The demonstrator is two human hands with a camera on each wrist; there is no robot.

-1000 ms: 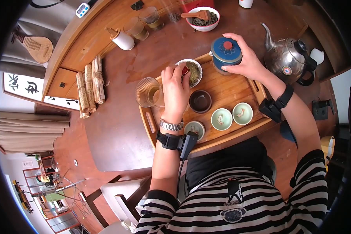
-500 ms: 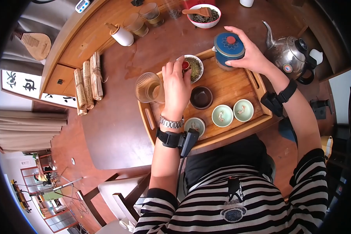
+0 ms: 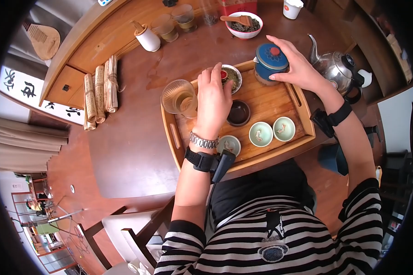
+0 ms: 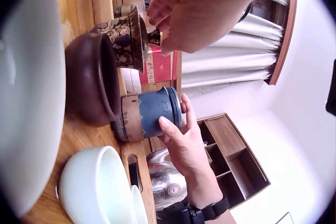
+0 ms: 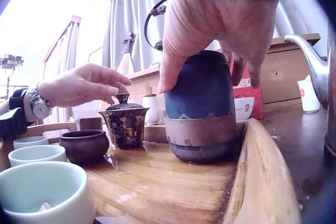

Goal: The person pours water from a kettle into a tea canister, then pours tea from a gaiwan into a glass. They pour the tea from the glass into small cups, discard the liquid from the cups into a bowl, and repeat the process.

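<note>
My left hand (image 3: 213, 101) hovers over a lidded gaiwan (image 5: 126, 127) with a dark, gold-flowered pattern. Its loosely bent fingers are right at the lid knob (image 5: 122, 98), apart from each other. A blue lidded teapot (image 3: 263, 73) with a brown band stands at the tray's far right corner. Around it my right hand (image 3: 303, 71) is spread wide, thumb along one side and the other fingers past the opposite side. Between the gaiwan and me sit a dark brown bowl (image 3: 238, 113) and pale green cups (image 3: 260, 134) with small fish figures inside.
The wooden tray (image 3: 270, 105) has raised edges. A ribbed glass pitcher (image 3: 179, 97) with tea is at its left, a steel kettle (image 3: 332, 68) at right. Behind are a bowl of dry tea leaves (image 3: 244, 30), a white tool holder (image 3: 147, 40) and glasses; rolled bamboo mats (image 3: 100, 91) lie left.
My left fingers have loosened from the lid knob and drawn back slightly. My right hand has spread wider around the teapot. The head view has shifted a little.
</note>
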